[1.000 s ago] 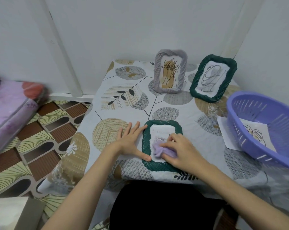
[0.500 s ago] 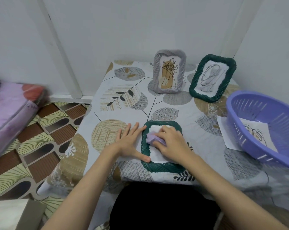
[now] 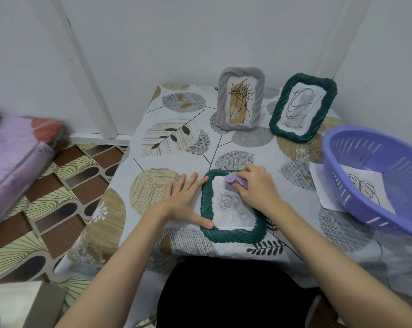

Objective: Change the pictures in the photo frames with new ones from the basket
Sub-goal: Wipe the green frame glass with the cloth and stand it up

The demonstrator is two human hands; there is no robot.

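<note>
While two upright frames stand at the back of the table (image 3: 176, 147), a grey frame (image 3: 241, 98) and, just beside it, a leaning green frame (image 3: 303, 106), a purple basket (image 3: 375, 166) sits at the right edge with a paper sheet (image 3: 318, 183) partly under it. Near the front edge a third, flat green frame (image 3: 232, 207) lies face up. The left hand (image 3: 186, 202) rests flat, fingers spread, thumb on the frame's left rim. The right hand (image 3: 257, 185) is closed around a lilac cloth (image 3: 233, 179) pressed on the frame's top. No writing is legible.
</note>
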